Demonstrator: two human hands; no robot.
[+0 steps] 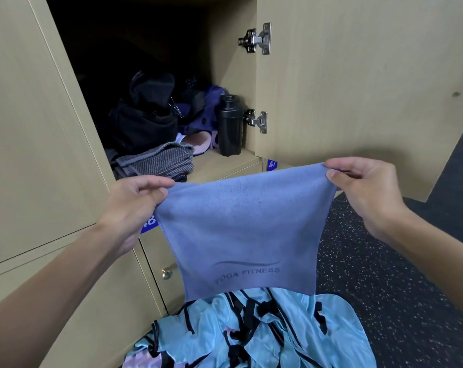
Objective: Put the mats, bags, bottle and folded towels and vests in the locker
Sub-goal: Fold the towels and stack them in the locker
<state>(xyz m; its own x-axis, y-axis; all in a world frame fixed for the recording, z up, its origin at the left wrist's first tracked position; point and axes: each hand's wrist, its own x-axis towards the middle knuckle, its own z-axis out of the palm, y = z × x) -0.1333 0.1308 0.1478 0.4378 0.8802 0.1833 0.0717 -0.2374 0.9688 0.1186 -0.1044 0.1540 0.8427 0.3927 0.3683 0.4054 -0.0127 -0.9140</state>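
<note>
The left hand (137, 205) and right hand (368, 189) each pinch a top corner of the lavender-blue towel (246, 229) between thumb and curled fingers (156, 185), holding it stretched flat and hanging in front of the open locker (225, 166). To fold it well, the two corners should probably meet edge to edge with the hems matched. A second halving would then let it stack squarely on the folded grey towel (156, 163) at the shelf front. The cloth looks like thin, smooth microfibre with a faint printed logo, limp and likely to slip. The grey towel is thicker and ribbed. The black bottle (229, 126) is hard, matt and cylindrical, and the heap of vests (264, 328) below is glossy pale blue with black trim.
</note>
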